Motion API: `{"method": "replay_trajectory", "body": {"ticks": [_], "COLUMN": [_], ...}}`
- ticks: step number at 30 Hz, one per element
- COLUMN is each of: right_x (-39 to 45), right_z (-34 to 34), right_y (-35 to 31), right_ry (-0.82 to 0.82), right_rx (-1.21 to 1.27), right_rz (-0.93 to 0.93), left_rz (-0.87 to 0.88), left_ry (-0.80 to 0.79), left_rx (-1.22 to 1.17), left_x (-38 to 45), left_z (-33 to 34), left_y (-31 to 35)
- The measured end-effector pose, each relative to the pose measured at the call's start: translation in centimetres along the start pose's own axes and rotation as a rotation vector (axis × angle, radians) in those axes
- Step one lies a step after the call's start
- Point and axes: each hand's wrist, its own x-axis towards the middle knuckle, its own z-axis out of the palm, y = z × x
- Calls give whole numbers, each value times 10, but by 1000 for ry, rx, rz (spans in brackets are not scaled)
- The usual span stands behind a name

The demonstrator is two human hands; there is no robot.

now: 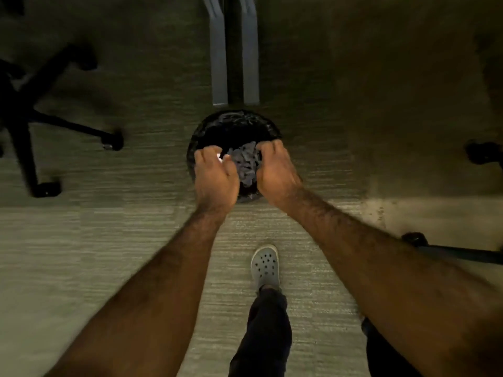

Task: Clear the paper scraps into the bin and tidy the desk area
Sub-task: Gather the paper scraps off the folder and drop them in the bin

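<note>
A round black bin (209, 126) with a dark liner stands on the carpet under me. Both hands hover over its near half, palms down. My left hand (216, 176) has its fingers curled, and a small white paper scrap (219, 158) shows at the fingertips. My right hand (277, 170) is curled over the right rim, with its fingertips pointing down into the bin and hidden from me. Between the hands, a heap of greyish paper scraps (246, 164) shows inside the bin.
Two grey desk legs (219, 63) run along the floor just beyond the bin. A black office chair base (30, 115) with castors is at the left; other castors (481, 153) are at the right. My foot in a grey clog (265, 265) stands behind the bin.
</note>
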Motion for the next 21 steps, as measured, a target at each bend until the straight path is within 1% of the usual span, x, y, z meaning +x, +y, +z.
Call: {"method": "replay_trajectory", "body": {"ticks": [2,4,5,7,11,16,21], "right_x": [15,26,29,31,25,12,-9], "right_z": [24,41,47,52,48,29,3], "right_y": [-3,-2,-1,1,3,5,9], "right_ry": [-77,-144,-151,-136,-98,-99,-65], "right_rx": [-107,-227,-273,-321,-371,-353,-350], "right_rz": [-1,15,11,-24,-113,-110,-95], "left_rz": [-57,-86,-78,-56,27,54,59], "left_ry": [-83,-154,-176,-205,-222,-228,-252], "left_rx": [6,86,148,245,347,336,316], "left_x": [13,21,23,23,13,-5,-23], "left_z": [3,9,10,11,11,11,4], "left_y": [-14,-26,-31,-39,-47,-40,-16]}}
